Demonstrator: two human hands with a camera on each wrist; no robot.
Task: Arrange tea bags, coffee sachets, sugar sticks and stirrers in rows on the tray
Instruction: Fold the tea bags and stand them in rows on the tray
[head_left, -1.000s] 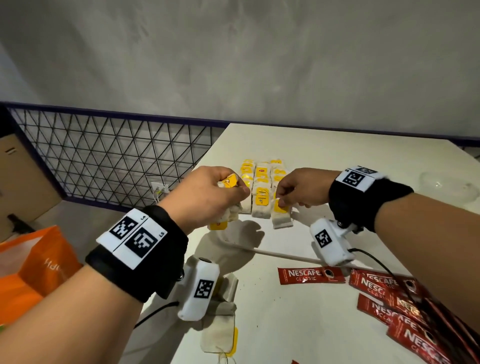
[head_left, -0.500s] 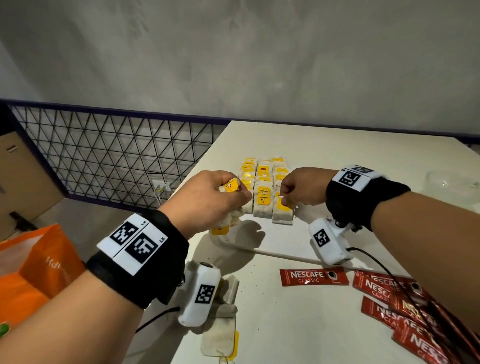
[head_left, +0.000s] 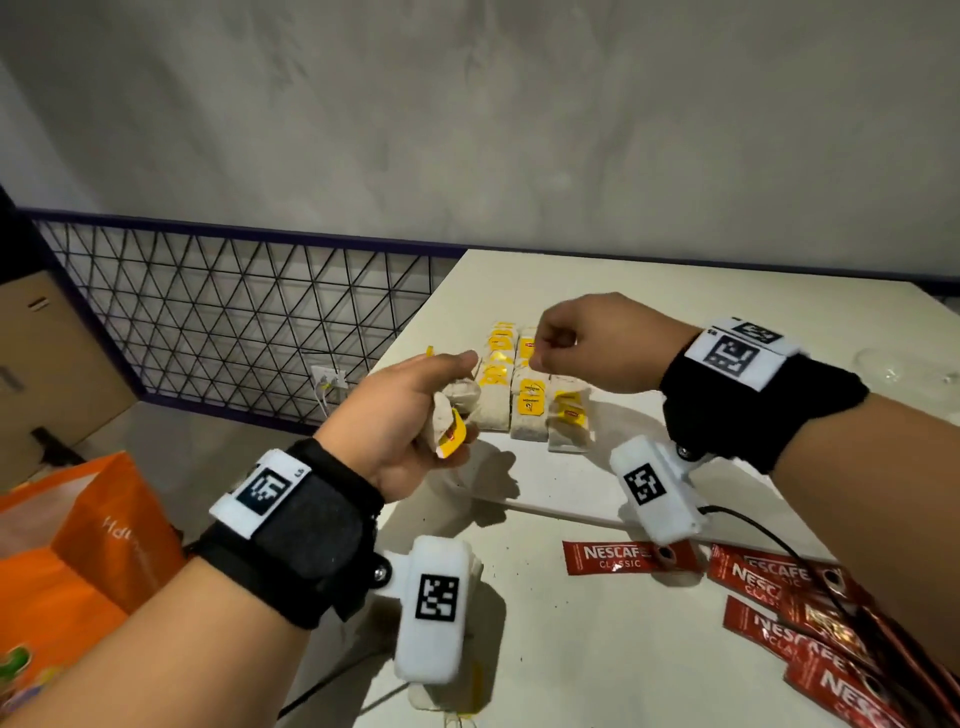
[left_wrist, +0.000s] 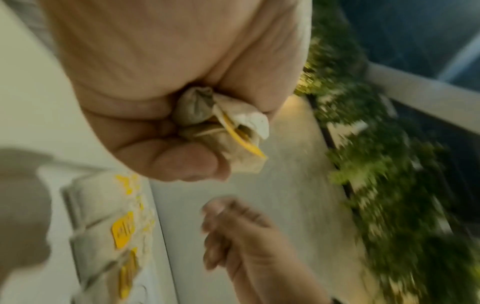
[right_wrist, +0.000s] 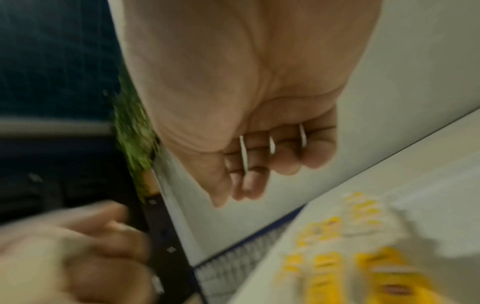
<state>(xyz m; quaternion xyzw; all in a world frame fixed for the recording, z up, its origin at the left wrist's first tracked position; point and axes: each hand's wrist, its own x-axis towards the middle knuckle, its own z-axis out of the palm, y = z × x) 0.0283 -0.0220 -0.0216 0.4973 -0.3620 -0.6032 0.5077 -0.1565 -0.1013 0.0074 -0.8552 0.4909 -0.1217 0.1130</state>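
The left hand (head_left: 400, 415) is up above the white desk (head_left: 597, 639), with its fingers curled round a small bunch of crumpled tea bags (head_left: 447, 421); a yellow tag sticks out of the bunch. The left wrist picture shows the same bunch squeezed in the fist. The right hand (head_left: 597, 343) is up in the air over the rows of tea bags (head_left: 530, 395), and its fingers are curled in. The thumb and first finger look pressed together, but I cannot tell if they pinch a thread or nothing at all. The rows of tea bags lie side by side on the desk, with yellow tags on top, just past both hands. Red coffee sachets (head_left: 810, 618) lie on the near right part of the desk, and one red sachet (head_left: 623, 556) lies on its own beside them. An orange bag (head_left: 88, 540) sits low on the left, off the desk.
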